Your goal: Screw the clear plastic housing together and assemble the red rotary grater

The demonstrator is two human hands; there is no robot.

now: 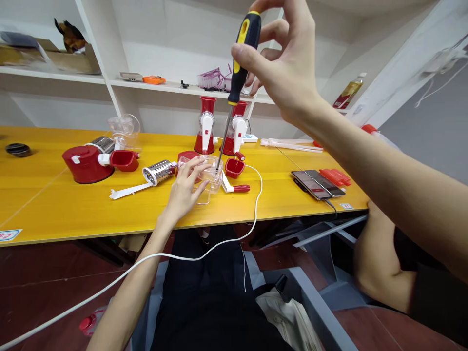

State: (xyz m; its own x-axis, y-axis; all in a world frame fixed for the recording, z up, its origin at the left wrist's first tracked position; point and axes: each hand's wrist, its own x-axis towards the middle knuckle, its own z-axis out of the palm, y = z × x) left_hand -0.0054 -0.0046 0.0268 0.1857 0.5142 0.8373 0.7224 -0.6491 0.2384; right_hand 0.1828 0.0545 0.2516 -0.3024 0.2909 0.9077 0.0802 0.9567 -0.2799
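My right hand (288,58) grips a black and yellow screwdriver (241,53) near the top of its handle. The shaft points down, and its tip is at the clear plastic grater housing (214,170); whether it sits in a screw is too small to tell. With fingers spread over the same housing, my left hand (188,187) holds it on the table. Close by lie a white crank handle (234,187) with a red grip and a red hopper (235,167). A metal grater drum (159,173) is left of my left hand, beside a white plastic strip (129,191).
Two assembled red and white rotary graters (206,124) stand behind. A red grater base (87,165) is at left, phones (316,184) at right. A white cable (197,257) runs across my lap. Another person's arm (378,258) is at right, beyond a grey chair (310,302).
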